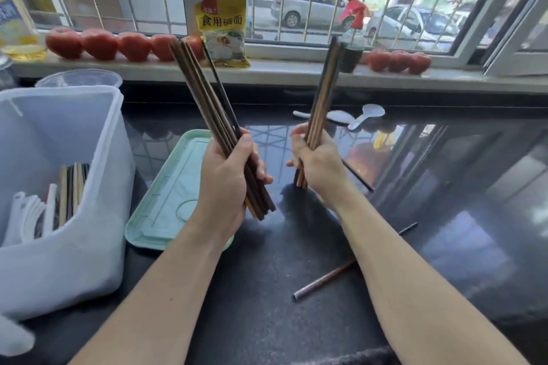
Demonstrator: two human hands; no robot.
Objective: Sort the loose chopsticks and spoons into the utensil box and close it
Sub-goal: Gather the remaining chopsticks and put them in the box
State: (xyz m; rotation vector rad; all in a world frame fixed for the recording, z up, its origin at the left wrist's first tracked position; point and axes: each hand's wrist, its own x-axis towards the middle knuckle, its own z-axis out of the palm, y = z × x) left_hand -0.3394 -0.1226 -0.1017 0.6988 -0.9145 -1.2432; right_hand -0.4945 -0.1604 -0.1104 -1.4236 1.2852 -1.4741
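Note:
My left hand [228,178] grips a bundle of dark brown chopsticks [201,92] that leans up and to the left. My right hand [318,163] grips a second bundle of lighter chopsticks [324,92], held nearly upright with its lower ends on the black counter. The white translucent utensil box [98,133] stands open at the left, with chopsticks and white spoons inside. Its mint green lid [166,201] lies flat between the box and my left hand. White spoons [360,117] lie on the counter behind my right hand. A loose brown chopstick [323,280] lies under my right forearm.
On the windowsill sit a row of tomatoes [115,43], a yellow packet [222,29], a dark spray bottle [351,50] and more tomatoes [398,61]. An oil bottle [14,21] stands far left. A clear tub [80,78] sits behind the box. The counter [444,216] is glossy black.

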